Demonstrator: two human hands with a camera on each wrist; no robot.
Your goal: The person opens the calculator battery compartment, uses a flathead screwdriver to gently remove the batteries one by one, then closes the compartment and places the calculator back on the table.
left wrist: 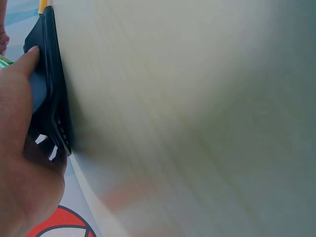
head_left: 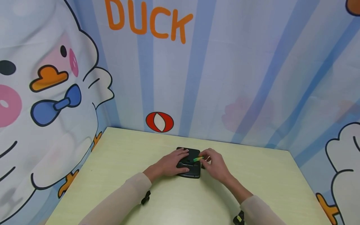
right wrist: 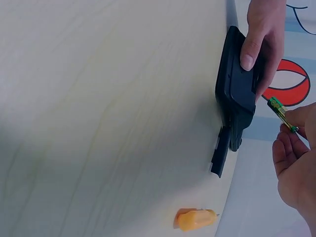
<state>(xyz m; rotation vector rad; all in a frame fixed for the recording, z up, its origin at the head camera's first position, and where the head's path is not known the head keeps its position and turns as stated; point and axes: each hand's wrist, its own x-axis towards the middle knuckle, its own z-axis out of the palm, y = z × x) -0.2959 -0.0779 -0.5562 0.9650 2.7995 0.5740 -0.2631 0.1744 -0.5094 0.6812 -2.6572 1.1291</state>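
Note:
A black flat device point(head_left: 194, 172) lies on the table, its upturned face partly hidden by both hands. Spread over its left part, my left hand point(head_left: 171, 163) rests on it with fairly straight fingers; the left wrist view shows the thumb point(left wrist: 30, 58) on the face. At the device's right side, my right hand point(head_left: 216, 164) pinches a small green-and-yellow battery point(right wrist: 280, 112) between thumb and fingers. In the head view the battery is above the face; whether it touches is unclear. Beside the device stands a narrow black piece point(right wrist: 220, 153), perhaps a cover.
A yellow-orange object point(right wrist: 196, 219) lies on the pale table point(head_left: 126, 143) near the device, out of sight in the head view. A cloth backdrop point(head_left: 174, 78) with duck drawings rises behind the table and at its sides.

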